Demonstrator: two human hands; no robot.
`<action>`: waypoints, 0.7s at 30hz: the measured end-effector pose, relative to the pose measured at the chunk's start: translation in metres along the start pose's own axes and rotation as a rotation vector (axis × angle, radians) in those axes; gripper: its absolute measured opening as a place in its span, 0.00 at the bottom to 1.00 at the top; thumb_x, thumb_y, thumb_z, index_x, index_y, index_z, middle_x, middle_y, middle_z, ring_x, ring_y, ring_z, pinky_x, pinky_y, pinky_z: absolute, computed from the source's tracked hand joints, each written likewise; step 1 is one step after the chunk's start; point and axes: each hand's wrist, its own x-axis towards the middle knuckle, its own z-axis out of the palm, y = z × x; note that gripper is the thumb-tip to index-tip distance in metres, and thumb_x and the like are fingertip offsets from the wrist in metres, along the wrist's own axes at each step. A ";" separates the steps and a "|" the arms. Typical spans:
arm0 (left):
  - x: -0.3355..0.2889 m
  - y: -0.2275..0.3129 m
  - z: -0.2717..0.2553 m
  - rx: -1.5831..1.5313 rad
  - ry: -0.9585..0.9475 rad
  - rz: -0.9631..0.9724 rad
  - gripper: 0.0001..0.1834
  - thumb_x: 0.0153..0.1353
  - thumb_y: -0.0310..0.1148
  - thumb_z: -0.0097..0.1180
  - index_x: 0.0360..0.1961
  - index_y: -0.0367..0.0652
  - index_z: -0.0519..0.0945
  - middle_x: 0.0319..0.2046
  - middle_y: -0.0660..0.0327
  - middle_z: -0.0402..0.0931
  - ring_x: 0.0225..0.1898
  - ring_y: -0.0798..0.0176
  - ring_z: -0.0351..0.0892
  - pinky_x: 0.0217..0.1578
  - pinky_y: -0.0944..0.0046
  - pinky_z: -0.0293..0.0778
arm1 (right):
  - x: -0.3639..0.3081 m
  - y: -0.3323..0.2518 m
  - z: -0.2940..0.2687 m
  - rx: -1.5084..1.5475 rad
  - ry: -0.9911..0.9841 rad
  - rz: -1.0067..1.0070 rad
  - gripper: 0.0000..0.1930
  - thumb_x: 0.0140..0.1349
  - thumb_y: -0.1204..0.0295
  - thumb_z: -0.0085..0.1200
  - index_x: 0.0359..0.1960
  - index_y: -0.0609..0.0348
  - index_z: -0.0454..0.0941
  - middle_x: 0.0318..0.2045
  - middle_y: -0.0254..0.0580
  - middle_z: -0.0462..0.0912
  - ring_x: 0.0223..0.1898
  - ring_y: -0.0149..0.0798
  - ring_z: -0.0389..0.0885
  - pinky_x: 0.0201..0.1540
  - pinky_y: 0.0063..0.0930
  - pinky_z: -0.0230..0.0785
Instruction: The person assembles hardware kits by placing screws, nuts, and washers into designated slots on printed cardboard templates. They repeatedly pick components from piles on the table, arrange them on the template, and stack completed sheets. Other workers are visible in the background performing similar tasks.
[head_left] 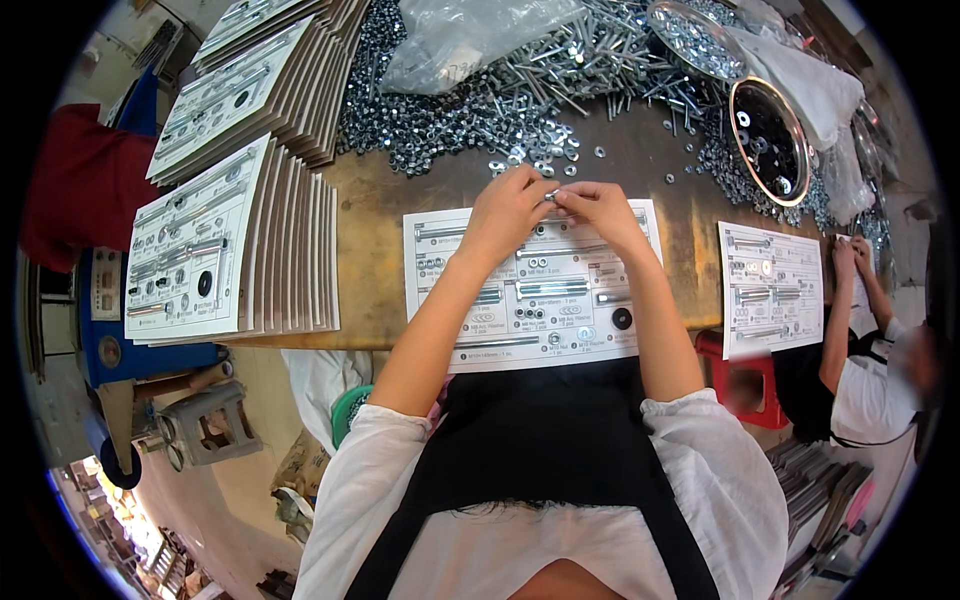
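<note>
Metal hardware this small is easily lost: the piece (551,196) could slip away if either pinch loosens. State of the hands: the left hand (510,208) and the right hand (600,208) appear to pinch the piece between them, fingers curled, tips meeting. Exact type of piece: cannot be told, since the fingers cover most of it.

Possible faults and causes:

1. Drop onto the card (625,350). Cause: smooth metal and little contact area. The piece could come to rest among the hardware shown on the card and be hard to pick out.

2. Mixing with other parts. Cause: loose washers (545,167) lie on the table (375,220) just beyond the card's far edge, with the nut pile (430,140) and the bolt pile (590,60) near them. A piece rolling that way could be lost among similar ones.

3. Shift of the card. Cause: neither hand is seen holding it down, and its near edge lies at the table's edge, close to the body. A brushing wrist could drag it.

Position: the piece is between the hands, touching the fingertips, and appears in line with the card's far edge. Height above the table: cannot be judged from this view.
</note>
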 end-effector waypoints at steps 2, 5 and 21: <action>0.004 0.013 -0.003 0.106 -0.008 0.168 0.14 0.53 0.31 0.66 0.43 0.46 0.84 0.37 0.63 0.77 0.40 0.57 0.78 0.41 0.59 0.75 | -0.015 -0.002 -0.007 0.063 -0.011 0.049 0.14 0.64 0.64 0.63 0.41 0.65 0.86 0.31 0.33 0.85 0.31 0.23 0.78 0.36 0.17 0.72; 0.005 0.024 0.002 0.143 -0.018 0.241 0.15 0.51 0.32 0.68 0.42 0.45 0.84 0.37 0.63 0.77 0.39 0.58 0.77 0.42 0.59 0.73 | -0.030 -0.008 -0.019 -0.037 0.031 0.042 0.15 0.63 0.62 0.64 0.40 0.63 0.87 0.29 0.31 0.84 0.30 0.22 0.75 0.36 0.18 0.69; 0.017 0.060 0.062 0.129 -0.083 0.117 0.12 0.52 0.38 0.68 0.37 0.49 0.83 0.36 0.65 0.75 0.40 0.60 0.74 0.42 0.60 0.67 | -0.075 0.009 -0.084 0.098 0.344 -0.091 0.13 0.70 0.66 0.53 0.48 0.60 0.84 0.41 0.32 0.85 0.39 0.25 0.80 0.42 0.21 0.72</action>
